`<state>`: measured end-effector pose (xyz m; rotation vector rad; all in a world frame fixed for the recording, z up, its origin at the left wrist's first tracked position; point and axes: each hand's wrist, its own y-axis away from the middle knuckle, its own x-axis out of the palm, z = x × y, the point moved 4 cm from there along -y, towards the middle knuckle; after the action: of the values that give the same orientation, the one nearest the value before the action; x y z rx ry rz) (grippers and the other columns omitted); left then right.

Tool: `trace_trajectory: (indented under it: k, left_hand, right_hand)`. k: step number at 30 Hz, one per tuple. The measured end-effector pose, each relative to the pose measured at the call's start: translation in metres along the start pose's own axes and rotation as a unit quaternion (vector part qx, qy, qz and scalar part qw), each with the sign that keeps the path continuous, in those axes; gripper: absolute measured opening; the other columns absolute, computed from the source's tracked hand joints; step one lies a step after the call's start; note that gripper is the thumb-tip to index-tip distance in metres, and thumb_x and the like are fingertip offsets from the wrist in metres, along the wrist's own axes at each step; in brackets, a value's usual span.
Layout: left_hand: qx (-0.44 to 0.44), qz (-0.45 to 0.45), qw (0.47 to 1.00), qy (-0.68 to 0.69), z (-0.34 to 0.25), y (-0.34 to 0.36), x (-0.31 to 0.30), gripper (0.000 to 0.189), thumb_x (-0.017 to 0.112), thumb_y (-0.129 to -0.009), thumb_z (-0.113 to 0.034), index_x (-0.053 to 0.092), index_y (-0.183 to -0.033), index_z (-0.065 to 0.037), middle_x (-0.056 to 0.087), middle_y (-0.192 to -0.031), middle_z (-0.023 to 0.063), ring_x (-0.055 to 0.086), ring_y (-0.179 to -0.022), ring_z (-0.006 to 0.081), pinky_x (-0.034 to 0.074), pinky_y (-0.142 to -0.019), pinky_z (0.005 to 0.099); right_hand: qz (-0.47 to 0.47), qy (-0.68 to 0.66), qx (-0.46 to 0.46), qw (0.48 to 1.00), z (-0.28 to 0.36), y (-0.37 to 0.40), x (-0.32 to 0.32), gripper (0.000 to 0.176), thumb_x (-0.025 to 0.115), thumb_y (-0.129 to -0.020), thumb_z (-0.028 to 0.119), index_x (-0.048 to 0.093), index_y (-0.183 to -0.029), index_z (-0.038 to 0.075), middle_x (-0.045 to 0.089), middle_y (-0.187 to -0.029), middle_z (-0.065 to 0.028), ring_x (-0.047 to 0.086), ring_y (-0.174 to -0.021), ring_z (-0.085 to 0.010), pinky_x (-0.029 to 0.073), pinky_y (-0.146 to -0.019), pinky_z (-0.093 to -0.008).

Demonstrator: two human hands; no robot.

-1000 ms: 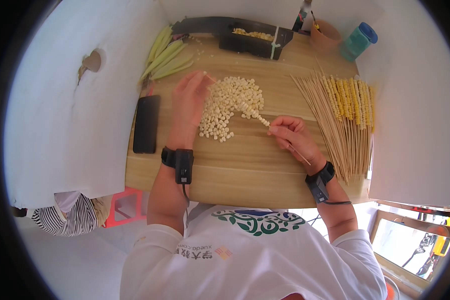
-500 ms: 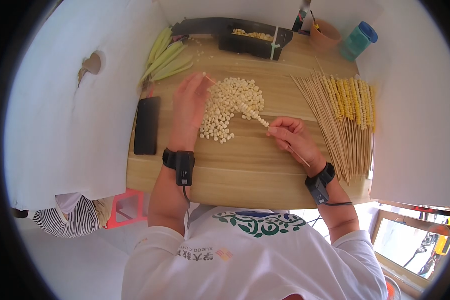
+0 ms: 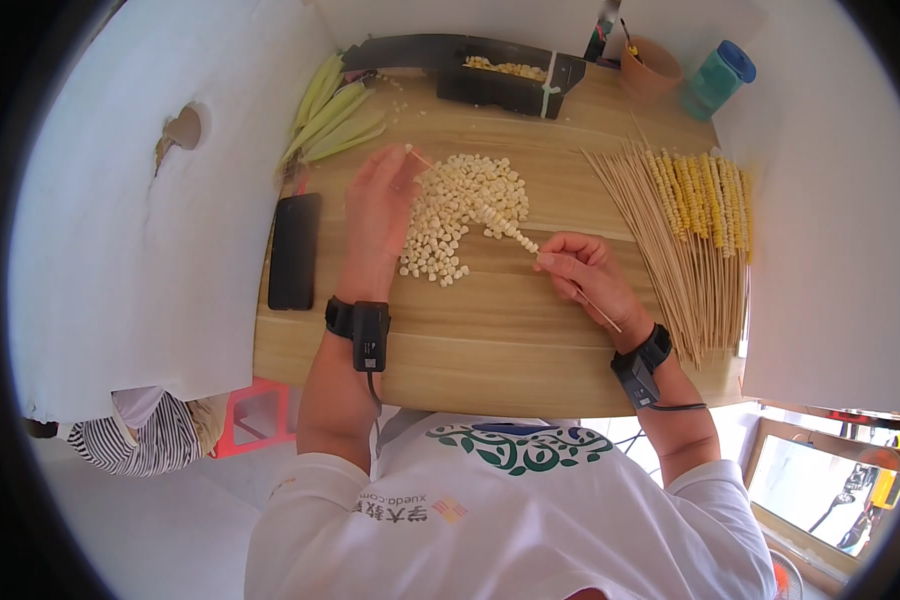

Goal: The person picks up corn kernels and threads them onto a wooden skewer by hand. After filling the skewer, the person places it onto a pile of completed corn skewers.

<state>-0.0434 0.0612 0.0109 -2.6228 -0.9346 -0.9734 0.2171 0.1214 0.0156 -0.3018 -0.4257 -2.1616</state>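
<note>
Head view.

Item: one thin skewer (image 3: 599, 309), slanting between the hands over the worktop (image 3: 490, 350). A row of pale corn kernels is threaded along its middle, ending just beside the right hand's fingers.

Right hand (image 3: 582, 265): grip pressed together, thumb and fingers pinching the skewer below the threaded kernels; the bare lower end projects past the palm.

Left hand (image 3: 378, 205): raised at the skewer's upper end, grip drawn together at the fingertips around a single kernel (image 3: 408, 148) at the tip. Whether the fingers also touch the wood, cannot tell.

Kernel heap (image 3: 432, 240): loose, pale, spread on the worktop beneath the skewer, between the hands.

Right side of worktop: a fan of bare skewer lengths (image 3: 660, 285), beside and partly under a row of loaded skewers (image 3: 698, 200), yellow and pale kernels at their upper parts.

Left side: dark phone (image 3: 295, 250), lying flat; green corn husks (image 3: 342, 130) above it.

Far edge: black container (image 3: 490, 90) holding more kernels, pale green band around one end; clay pot (image 3: 650, 72); teal bottle (image 3: 712, 88), blue lid.

Wrists: one black strapped device each, cabled.
</note>
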Motion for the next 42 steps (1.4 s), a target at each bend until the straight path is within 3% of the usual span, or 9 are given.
trace_trajectory:
  k: [29,42]
  left_hand:
    - [0.018,0.051,0.998,-0.043,-0.0047,-0.0005,0.0046,0.010,0.061,-0.090,-0.008,0.065,-0.099,-0.004,0.068,-0.094,0.0086,0.066,-0.084,0.0146,0.047,-0.058,0.0223]
    - [-0.019,0.049,0.998,0.020,0.0000,-0.0031,0.0009,0.014,0.062,-0.090,-0.007,0.064,-0.101,0.000,0.064,-0.086,0.0066,0.060,-0.077,0.0132,0.052,-0.073,0.0259]
  right_hand:
    - [0.000,-0.021,-0.004,1.000,0.0031,0.0001,-0.0021,0.009,0.061,-0.090,0.009,0.065,-0.090,0.001,0.055,-0.069,0.0036,0.039,-0.050,-0.0008,0.025,-0.043,-0.0169]
    - [0.016,-0.011,0.001,1.000,0.0046,0.0016,-0.0024,0.010,0.061,-0.090,0.009,0.065,-0.090,0.000,0.057,-0.070,0.0029,0.039,-0.051,-0.0010,0.026,-0.044,-0.0169]
